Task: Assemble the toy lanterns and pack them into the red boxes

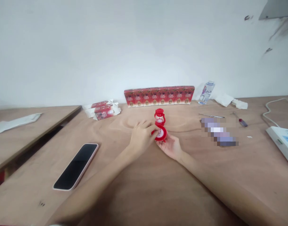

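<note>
My right hand grips a small red lantern from below and the right, with its round end and pale centre turned up toward me. My left hand reaches over from the left, fingers bent together and their tips at the pale centre. Whatever may be pinched between those fingertips is too small to tell. Just behind, a second red lantern with a clear middle and side handle stands upright on the wooden table.
Behind stands a row of red boxes along the wall, with opened flattened boxes to the left. A phone lies at left. Rightward are a bottle, tissues, tweezers, a screwdriver, a blurred-out item and a white device.
</note>
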`<state>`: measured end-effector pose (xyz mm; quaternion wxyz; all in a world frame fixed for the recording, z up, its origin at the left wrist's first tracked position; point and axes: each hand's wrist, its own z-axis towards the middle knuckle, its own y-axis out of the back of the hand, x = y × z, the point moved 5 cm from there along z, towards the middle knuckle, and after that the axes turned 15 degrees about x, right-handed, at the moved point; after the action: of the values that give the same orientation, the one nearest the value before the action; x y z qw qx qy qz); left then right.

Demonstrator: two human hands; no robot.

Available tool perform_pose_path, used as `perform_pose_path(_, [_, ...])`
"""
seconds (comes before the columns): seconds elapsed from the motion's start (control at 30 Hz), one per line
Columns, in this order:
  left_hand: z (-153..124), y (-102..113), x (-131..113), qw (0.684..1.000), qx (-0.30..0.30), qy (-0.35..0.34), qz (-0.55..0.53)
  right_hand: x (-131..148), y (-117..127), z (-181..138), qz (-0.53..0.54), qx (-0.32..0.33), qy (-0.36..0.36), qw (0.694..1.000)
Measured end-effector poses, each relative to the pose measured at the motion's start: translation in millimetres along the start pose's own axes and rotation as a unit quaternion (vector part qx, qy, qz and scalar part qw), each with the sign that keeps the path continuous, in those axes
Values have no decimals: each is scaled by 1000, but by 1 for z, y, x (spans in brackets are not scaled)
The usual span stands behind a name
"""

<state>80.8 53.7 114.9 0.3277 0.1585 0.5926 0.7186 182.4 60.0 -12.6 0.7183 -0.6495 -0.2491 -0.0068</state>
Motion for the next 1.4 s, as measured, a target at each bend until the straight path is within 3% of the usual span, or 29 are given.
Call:
perform_pose_path(0.23, [-21,-7,-9,995,-53,-48,70,0,-1,1,14,5,14,1000])
perform_pose_path(0.37, [-25,-13,-11,992,-53,-50,100,3,-1,2,7,15,21,1000])
perform_pose_path(0.53, [-18,-16,-2,992,-93,-87,-21,2,0,2,-59,71,20,996])
perform_pose_path(0.67, [-12,-9,10,978,-132,-111,-116,-2,0,1,-173,101,52,978])
perform_pose_path(0.8, [-12,-4,15,975,-95,-144,-137,1,-2,-1,-336,74,132,930])
perform_pose_path(0.9, [-17,-3,15,971,-96,-142,-167,0,-9,-3,-406,94,152,896])
perform_pose_path(1.0, [-23,-6,15,962,-102,-131,-218,-4,-14,-6,-430,113,148,884])
perform_pose_path(1.07, [-22,-11,17,951,-74,-139,-267,-6,-15,-7,-452,110,136,875])
perform_pose_path(1.17, [-13,-20,39,941,-39,-113,-317,-4,-12,-7,-474,89,144,864])
perform_pose_path(1.27, [8,-32,74,978,-9,-24,-206,0,-6,-7,-462,58,170,868])
perform_pose_path(1.3, [17,-41,82,989,41,-19,-141,1,-5,-7,-459,52,174,870])
perform_pose_path(1.4, [40,-62,100,990,114,-28,-83,1,-5,-7,-450,52,179,873])
